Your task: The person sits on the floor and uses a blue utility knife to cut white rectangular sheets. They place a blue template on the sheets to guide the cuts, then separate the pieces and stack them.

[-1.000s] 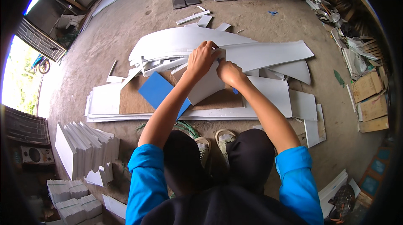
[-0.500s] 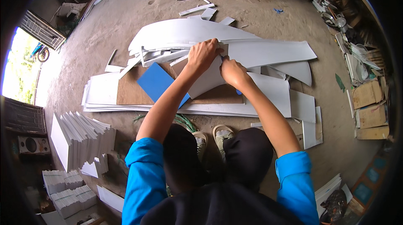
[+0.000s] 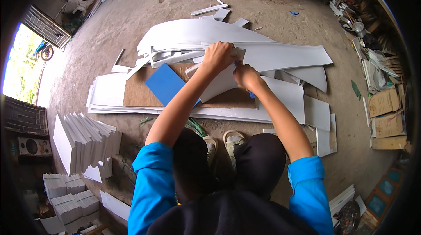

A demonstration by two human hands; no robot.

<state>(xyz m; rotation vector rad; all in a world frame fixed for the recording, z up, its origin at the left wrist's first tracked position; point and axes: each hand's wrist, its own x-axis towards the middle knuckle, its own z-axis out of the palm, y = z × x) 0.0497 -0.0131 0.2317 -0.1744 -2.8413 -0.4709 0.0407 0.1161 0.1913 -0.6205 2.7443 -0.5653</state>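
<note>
Left hand [image 3: 218,55], at upper centre of the frame, is closed on the top edge of a narrow white foam-board strip [image 3: 219,81]; fingers curl over the edge. Right hand [image 3: 246,76], just right of and below the left, is clenched on a small blue-handled cutting tool [image 3: 251,94], with its tip against the same strip. The hands are close together but not touching. The strip lies tilted across a brown flat cardboard sheet [image 3: 137,90] on the concrete floor [image 3: 131,16], at centre frame. A blue rectangular panel [image 3: 164,84] lies on the cardboard, just left of the left forearm. Large white curved sheets [image 3: 280,55] spread behind the hands. A row of upright white boards [image 3: 83,141] stands at lower left
</note>
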